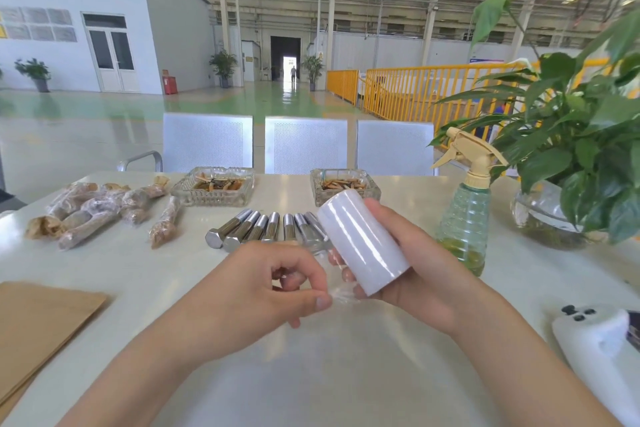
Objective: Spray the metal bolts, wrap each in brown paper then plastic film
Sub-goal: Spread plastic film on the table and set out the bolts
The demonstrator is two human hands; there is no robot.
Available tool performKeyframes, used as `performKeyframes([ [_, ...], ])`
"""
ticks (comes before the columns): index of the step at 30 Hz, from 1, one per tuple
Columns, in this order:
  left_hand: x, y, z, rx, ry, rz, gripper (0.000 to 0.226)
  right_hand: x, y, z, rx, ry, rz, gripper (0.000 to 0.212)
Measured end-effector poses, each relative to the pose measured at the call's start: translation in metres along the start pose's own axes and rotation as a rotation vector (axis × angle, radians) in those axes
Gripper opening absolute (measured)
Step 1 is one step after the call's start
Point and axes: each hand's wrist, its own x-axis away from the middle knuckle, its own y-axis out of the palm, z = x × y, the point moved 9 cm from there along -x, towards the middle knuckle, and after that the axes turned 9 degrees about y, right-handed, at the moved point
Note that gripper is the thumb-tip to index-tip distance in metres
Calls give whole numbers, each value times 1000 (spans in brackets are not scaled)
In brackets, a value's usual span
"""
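The right hand (408, 267) clasped the light film roll (362, 241) just before the bolts (266, 227); the left hand (277, 284) pinched its flimsy, clingy free edge, likely tear-prone.

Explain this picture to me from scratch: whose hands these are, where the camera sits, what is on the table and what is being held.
No machine here: a person works with bare hands, and the one picture comes from a camera on their head, looking forward and down. The right hand holds a white roll of film; the left hand pinches its loose clear end. On the table lie bare bolts in a row, wrapped bolts far left, brown paper near left, a spray bottle right, two glass ashtrays behind, a potted plant and a white device far right.
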Motion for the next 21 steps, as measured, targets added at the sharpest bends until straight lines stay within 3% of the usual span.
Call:
performKeyframes([
  [5, 1, -12, -9, 81, -86, 84, 43, -4, -7, 5, -115, 88, -21, 55],
  [10, 1, -15, -24, 158, -156, 233, 33, -3, -13, 3, -87, 56, 18, 42],
  [14, 2, -10, -30, 164, -196, 317, 44, -2, -18, 0, -152, 25, 62, 34],
  [21, 0, -7, -35, 174, -184, 298, 33, 1, -28, -14, -223, -121, 165, 32],
])
